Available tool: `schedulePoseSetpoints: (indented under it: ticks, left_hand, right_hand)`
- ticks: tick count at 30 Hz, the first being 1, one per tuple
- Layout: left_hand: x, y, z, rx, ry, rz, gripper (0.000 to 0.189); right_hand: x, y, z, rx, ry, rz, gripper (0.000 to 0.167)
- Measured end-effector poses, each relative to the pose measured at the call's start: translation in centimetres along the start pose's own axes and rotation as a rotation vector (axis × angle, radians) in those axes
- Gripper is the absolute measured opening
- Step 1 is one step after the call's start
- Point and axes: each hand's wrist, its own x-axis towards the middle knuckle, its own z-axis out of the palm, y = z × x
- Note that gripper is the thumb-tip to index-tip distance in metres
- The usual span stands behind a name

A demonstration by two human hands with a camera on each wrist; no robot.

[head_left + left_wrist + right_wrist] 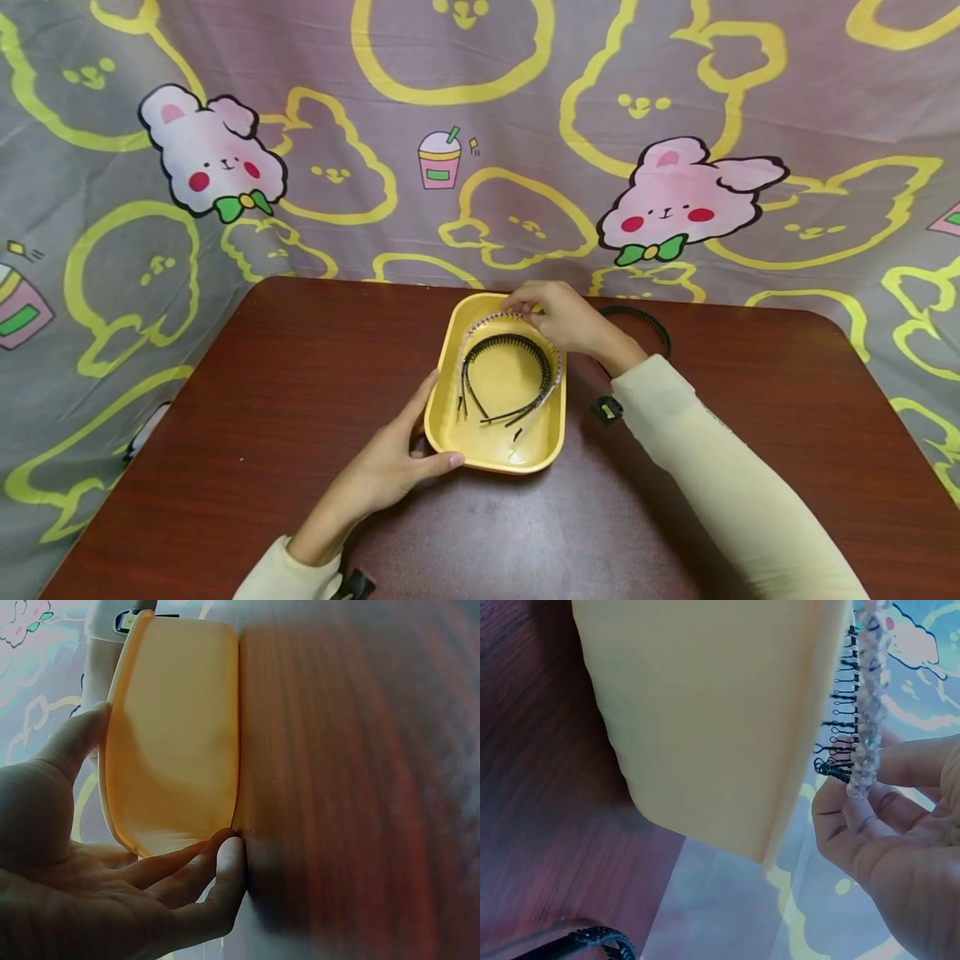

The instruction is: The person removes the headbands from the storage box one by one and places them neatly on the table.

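A yellow plastic basin point(495, 468) sits on the table, held by my left hand point(393, 462) at its near left corner. The thumb lies at the rim, and the other fingers point(225, 862) bend along the outer wall near the base. My right hand point(564, 315) pinches a headband with pale pink beads point(870, 697) at the top of its arch, over the basin's far side. Small dark wire loops line its inner edge. Inside the basin, black toothed headbands point(510, 339) lie overlapping within the beaded one's curve.
Right of the basin, another black headband point(637, 311) lies on the brown table point(300, 367), partly behind the right forearm. A patterned curtain point(322, 75) with cartoon rabbits hangs along the table's far edge.
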Motion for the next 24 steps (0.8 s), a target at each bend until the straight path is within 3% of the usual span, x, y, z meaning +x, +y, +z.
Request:
schedulePoseSetpoints:
  ticks: [10,24]
  left_hand:
    - [0.0,-0.1,0.0,0.021,0.009,0.005,0.112]
    - [0.0,-0.1,0.1,-0.002,0.003,0.006,0.112]
  right_hand:
    - [-0.5,-0.4,-1.2,0.087,0.006,0.027,0.043]
    - [-2.3,0.6,-4.1,0.058,0.044,0.066,0.038]
